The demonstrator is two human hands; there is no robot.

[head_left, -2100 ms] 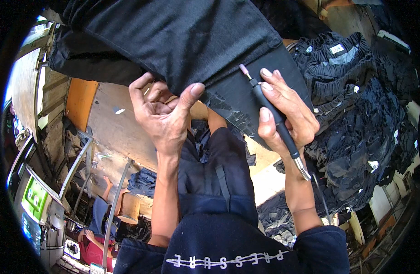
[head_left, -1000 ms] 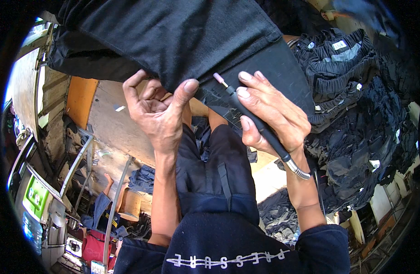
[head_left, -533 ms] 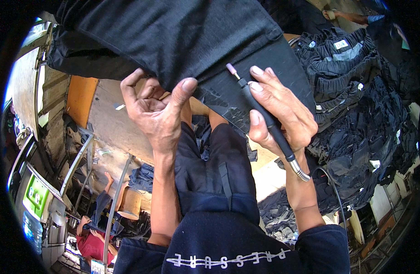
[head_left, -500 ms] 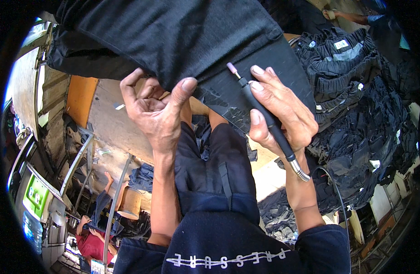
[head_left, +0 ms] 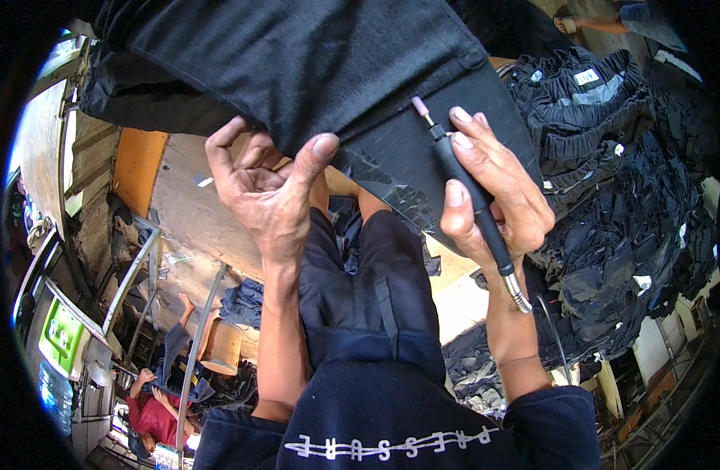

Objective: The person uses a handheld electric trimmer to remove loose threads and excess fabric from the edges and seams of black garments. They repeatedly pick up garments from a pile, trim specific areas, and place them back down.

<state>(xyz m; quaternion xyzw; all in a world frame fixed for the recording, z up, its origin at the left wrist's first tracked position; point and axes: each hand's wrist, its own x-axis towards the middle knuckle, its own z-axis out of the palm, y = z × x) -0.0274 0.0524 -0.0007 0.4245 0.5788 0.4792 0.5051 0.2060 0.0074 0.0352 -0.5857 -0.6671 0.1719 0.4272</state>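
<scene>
Black cloth of a garment [head_left: 297, 63] lies over a dark flat board [head_left: 485, 117], its lower edge crossing the board at a slant. At the garment's near edge is my left hand [head_left: 270, 180], palm up, with curled fingers and the thumb against the cloth; the fingertips are partly hidden. My right hand [head_left: 505, 192] grips a black rotary grinder handpiece [head_left: 466, 176] like a pen. Its pinkish grinding stone tip [head_left: 419, 106] points away from me, just over the board beside the garment's edge. A metal flexible end [head_left: 517, 294] leaves the handpiece's rear near my wrist.
Stacked black garments with elastic waistbands [head_left: 583, 102] rise at the right, above a large heap of dark cloth [head_left: 611, 235]. A wooden panel [head_left: 211, 184] and metal frame bars [head_left: 199, 345] stand left. A person in red [head_left: 152, 415] sits at lower left; another person's arm [head_left: 599, 23] shows at far right.
My right hand has moved slightly right with the handpiece, taking the stone tip farther along the garment's edge. My left hand stays in place. The person in red has shifted a little.
</scene>
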